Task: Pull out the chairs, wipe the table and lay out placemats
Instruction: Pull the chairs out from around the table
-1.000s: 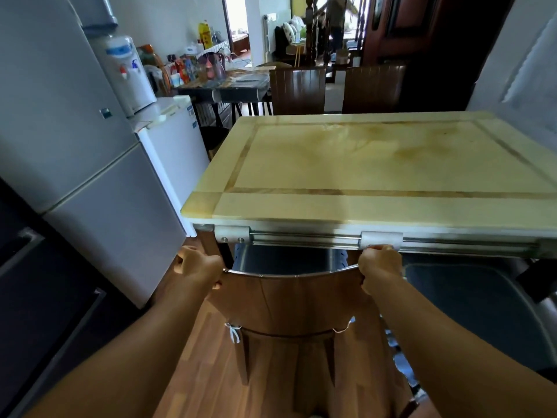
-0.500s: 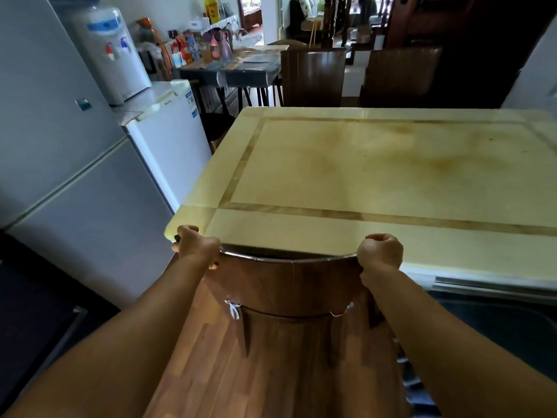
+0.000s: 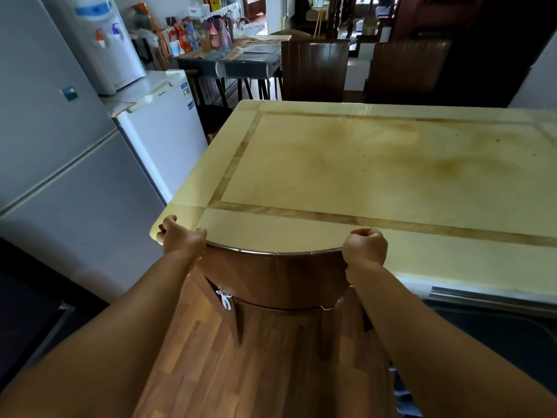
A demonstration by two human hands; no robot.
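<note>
A brown wooden chair point(image 3: 274, 279) with a curved back stands at the near left corner of the cream dining table point(image 3: 376, 176). My left hand point(image 3: 180, 239) grips the left end of the chair's top rail. My right hand point(image 3: 366, 245) grips the right end. The chair's top rail overlaps the table's near edge in view. The tabletop is bare with brownish stains. Two more brown chairs point(image 3: 315, 70) stand at the table's far side. The chair's seat is hidden behind its back.
A grey fridge point(image 3: 60, 164) and a small white fridge point(image 3: 162, 128) with a water dispenser point(image 3: 102, 43) on it stand close on the left. A cluttered side table point(image 3: 229, 55) is behind. A dark cushioned seat point(image 3: 497, 333) sits under the table at right. Wood floor below.
The view has risen and moved closer over the table. The chair's top rail, below the table edge before, now overlaps it. Both hands keep their grip.
</note>
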